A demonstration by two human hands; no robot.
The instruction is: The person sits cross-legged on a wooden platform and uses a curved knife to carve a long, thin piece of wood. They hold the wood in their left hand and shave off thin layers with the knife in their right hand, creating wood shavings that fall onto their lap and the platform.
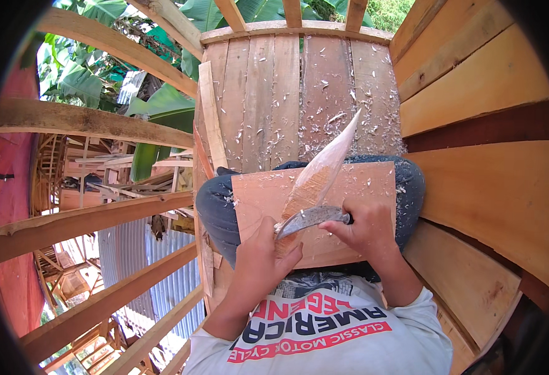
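Observation:
A pointed, leaf-shaped piece of carved wood point(319, 175) slants up and away from me, pale at its tip and rougher and browner lower down. My left hand point(263, 250) is closed around its near end, with the thumb close to the tip of a curved knife. That knife point(309, 219) has a dark grey blade lying across the lower part of the wood. On its handle, my right hand point(369, 230) is wrapped, the thumb along the handle side. Under both hands a flat wooden board point(374, 184) rests across my crossed legs. The blade hides part of the wood.
Shavings lie scattered over the plank floor point(259, 100) ahead of me. A wall of wooden boards point(487, 181) rises close on my right. Spaced wooden rails point(99, 122) run along my left, with corrugated metal sheets point(152, 262) and stacked timber beyond them. Large green leaves hang outside.

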